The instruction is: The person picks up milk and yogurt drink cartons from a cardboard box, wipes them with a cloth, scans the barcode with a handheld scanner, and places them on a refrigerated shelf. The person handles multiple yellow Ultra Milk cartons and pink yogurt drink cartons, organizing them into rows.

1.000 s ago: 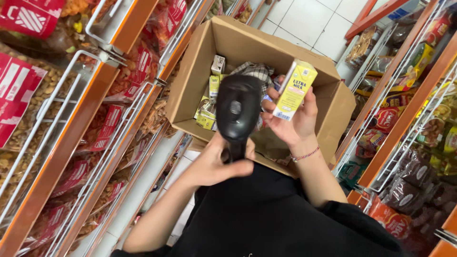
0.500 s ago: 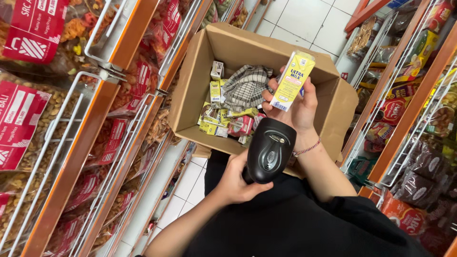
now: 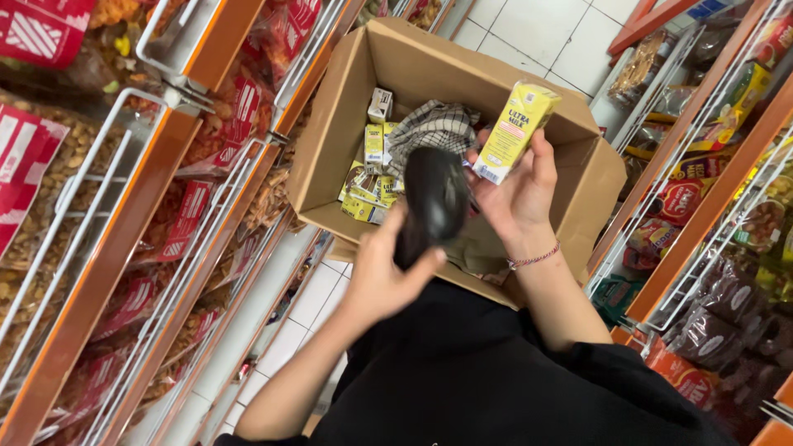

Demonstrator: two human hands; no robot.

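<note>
A black handheld scanner point(image 3: 433, 202) is gripped in the left hand point(image 3: 378, 277) and aimed at the yellow carton point(image 3: 514, 130), pinched in the right hand's point(image 3: 516, 194) fingers above the cardboard box point(image 3: 330, 140) (more cartons inside); scanning appears underway, needing the code faced squarely

Scanner point(image 3: 431, 202) hides pt of carton pile point(image 3: 368, 194) in box; left fingers behind its handle, unseen.

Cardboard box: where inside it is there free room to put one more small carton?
In the cardboard box, the bare floor by the far wall, beyond the checked cloth, is free. The near left corner is crowded with small yellow cartons. Both hands hide the right part.
</note>
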